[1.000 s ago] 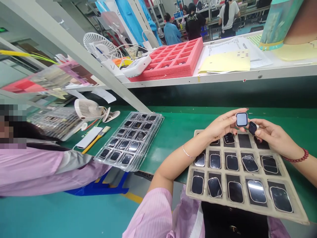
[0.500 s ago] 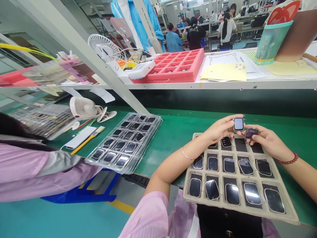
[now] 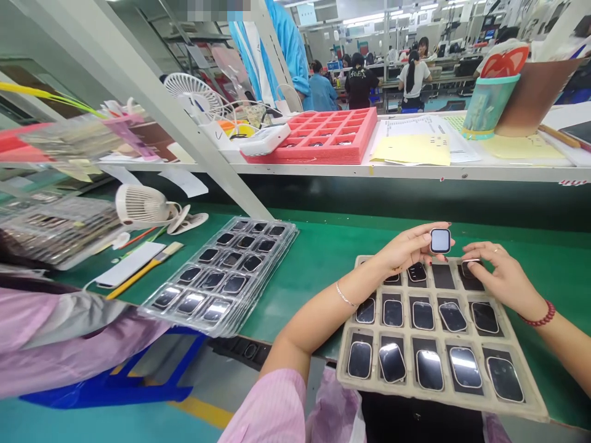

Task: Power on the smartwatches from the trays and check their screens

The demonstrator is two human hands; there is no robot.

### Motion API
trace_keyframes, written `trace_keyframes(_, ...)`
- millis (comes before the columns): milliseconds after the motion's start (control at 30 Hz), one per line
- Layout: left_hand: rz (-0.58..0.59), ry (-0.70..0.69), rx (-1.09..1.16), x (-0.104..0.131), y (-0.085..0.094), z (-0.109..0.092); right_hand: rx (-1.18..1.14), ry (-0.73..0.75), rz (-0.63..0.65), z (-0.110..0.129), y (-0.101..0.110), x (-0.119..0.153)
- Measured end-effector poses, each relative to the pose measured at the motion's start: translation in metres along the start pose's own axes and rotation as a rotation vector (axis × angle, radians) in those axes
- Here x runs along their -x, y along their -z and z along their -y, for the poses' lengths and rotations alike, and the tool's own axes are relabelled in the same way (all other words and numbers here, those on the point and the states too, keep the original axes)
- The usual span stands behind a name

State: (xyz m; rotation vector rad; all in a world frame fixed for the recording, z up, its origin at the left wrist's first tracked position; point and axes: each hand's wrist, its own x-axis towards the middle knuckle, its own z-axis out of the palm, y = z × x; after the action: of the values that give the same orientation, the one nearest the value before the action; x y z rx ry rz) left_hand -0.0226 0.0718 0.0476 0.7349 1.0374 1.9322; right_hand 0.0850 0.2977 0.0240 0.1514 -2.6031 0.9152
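1. Above far edge of beige moulded tray [image 3: 532, 397]: left hand [image 3: 410, 247], fingers gripping silvery square watch [image 3: 440, 240], pale screen.
2. At tray's far right corner: right hand [image 3: 502, 274], fingers closed on dark rounded-square watch [image 3: 467, 269].

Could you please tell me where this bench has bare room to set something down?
Bare green bench lies between the clear tray stack and the left forearm, and in a strip behind the beige tray, below the shelf. It is crowded left of the stack, around the paintbrush and white fan, and under the right hand.
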Motion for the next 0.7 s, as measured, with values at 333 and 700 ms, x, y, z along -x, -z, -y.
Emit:
trace_keyframes(333,0.091,-0.048,0.079,0.005,-0.006,-0.006,0.131,0.205,0.135,0.04,-0.017,-0.026)
trace_keyframes(700,0.108,-0.006,0.07,0.002,0.001,-0.002,0.124,0.402,-0.243,0.099,0.025,-0.051)
